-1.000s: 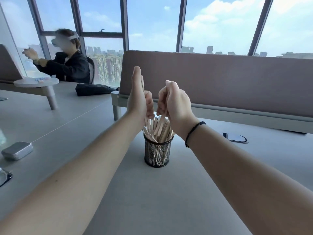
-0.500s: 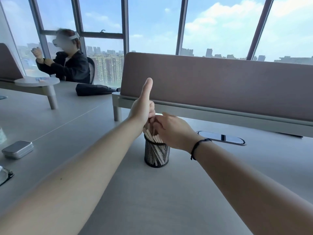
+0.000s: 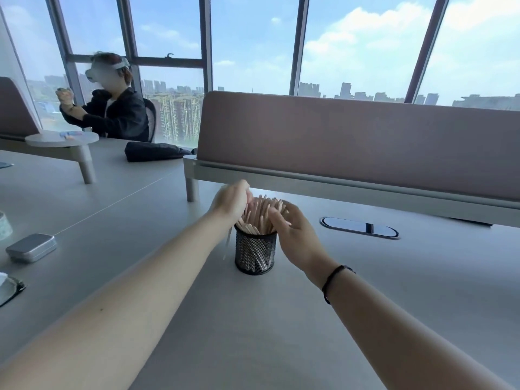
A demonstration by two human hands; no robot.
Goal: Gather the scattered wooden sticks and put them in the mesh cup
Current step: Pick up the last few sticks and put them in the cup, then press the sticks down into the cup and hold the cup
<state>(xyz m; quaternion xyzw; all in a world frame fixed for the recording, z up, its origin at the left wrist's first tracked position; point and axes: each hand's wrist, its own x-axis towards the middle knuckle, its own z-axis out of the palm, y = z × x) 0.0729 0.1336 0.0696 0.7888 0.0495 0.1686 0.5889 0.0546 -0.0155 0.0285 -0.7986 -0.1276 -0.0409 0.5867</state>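
The table [image 3: 253,333] carries the mesh cup [image 3: 255,253] directly under both hands, and the wooden sticks [image 3: 260,212] stand in it, fanning out above the rim. The right hand [image 3: 295,235] cups the bundle from the right with relaxed fingers touching it; the left hand [image 3: 232,199] is curled against the left side, and I cannot tell if it pinches any stick. I think it is best to squeeze gently inward and keep the cup upright

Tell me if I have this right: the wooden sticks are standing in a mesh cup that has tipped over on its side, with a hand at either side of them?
Not quite. In the head view the mesh cup stands upright on the table, not on its side. The rest holds: the wooden sticks stand in it, with the left hand and right hand at either side.
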